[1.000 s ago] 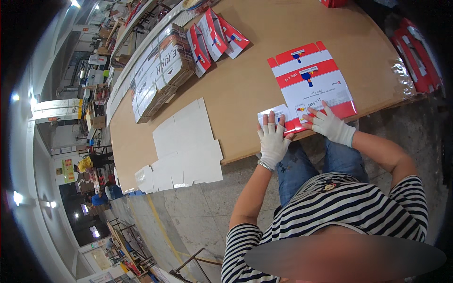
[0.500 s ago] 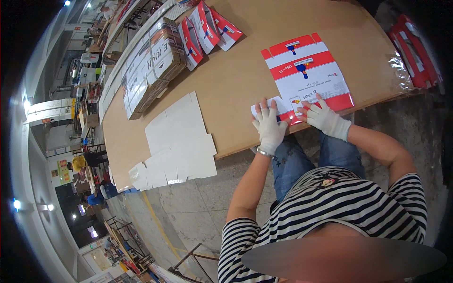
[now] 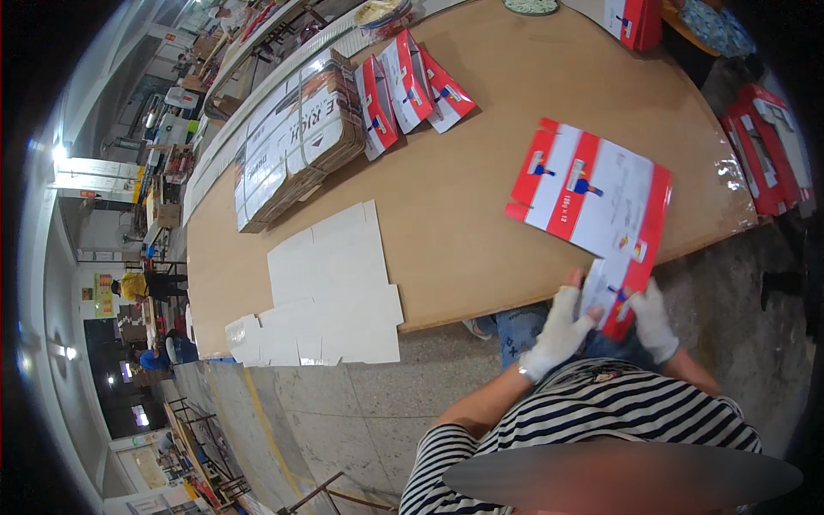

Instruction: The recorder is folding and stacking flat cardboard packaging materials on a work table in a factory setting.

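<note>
A red and white printed carton blank (image 3: 614,197) lies turned at an angle on the brown table, its narrow near end jutting over the front edge. My left hand (image 3: 560,333), in a white fingerless glove, grips the left side of that narrow end with thumb and fingers. My right hand (image 3: 654,324), gloved alike, holds its right side, the fingers bent at the red edge. Further left, a plain white flat carton blank (image 3: 330,283) lies on the table, partly past the front edge.
A strapped cardboard bundle (image 3: 300,142) sits at the far left, beside several folded red and white cartons (image 3: 403,90). More red cartons (image 3: 764,150) are beyond the table's right end. A carton (image 3: 637,21) and patterned blue cloth (image 3: 717,26) show at the far right. The brown table (image 3: 455,232) ends before me.
The printed blank has turned and its near end has come over the table edge toward me. Both hands have moved from lying flat on it to gripping its sides. My view has shifted.
</note>
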`<state>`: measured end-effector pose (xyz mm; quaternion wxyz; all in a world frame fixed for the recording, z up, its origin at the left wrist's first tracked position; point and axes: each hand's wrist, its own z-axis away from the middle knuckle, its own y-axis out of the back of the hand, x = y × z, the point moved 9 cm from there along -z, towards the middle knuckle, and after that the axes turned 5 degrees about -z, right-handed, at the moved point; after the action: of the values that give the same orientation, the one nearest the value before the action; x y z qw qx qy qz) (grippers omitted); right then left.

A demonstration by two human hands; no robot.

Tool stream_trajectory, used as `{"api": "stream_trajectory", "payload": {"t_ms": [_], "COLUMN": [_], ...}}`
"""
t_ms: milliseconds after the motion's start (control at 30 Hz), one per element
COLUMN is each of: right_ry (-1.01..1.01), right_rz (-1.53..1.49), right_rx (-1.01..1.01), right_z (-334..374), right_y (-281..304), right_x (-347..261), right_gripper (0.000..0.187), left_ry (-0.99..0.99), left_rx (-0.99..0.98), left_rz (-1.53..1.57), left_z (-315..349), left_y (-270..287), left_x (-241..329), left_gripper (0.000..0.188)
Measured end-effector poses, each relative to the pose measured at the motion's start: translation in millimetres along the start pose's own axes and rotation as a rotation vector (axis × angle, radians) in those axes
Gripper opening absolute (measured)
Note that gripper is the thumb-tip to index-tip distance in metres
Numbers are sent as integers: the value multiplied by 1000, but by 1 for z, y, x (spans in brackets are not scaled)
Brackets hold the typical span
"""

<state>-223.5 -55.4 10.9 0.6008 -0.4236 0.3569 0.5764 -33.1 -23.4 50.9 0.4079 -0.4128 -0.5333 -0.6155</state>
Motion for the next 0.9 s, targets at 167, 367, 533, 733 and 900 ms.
{"api": "stream_trajectory", "payload": {"t_ms": [167, 367, 533, 733, 900], "right_ry": [162, 699, 545, 755, 1278], "right_rz": [614, 1001, 711, 860, 791], "right_rx": [-20, -27, -285, -82, -1076], "right_z": [-130, -330, -408, -355, -33], "right_y": [39, -40, -264, -331, -332], "right_x": [-137, -247, -201, -178, -175], "right_gripper": [19, 34, 26, 48, 44], "left_ry": [185, 903, 678, 362, -142], "left_rx": [237, 134, 412, 814, 648], "left_rz": [-848, -1217, -1279, -1126, -1106], "left_z": [47, 140, 183, 172, 111], "left_y": [177, 275, 289, 296, 221], "left_x": [-47, -111, -143, -58, 43], "left_gripper": [84, 99, 81, 34, 19]}}
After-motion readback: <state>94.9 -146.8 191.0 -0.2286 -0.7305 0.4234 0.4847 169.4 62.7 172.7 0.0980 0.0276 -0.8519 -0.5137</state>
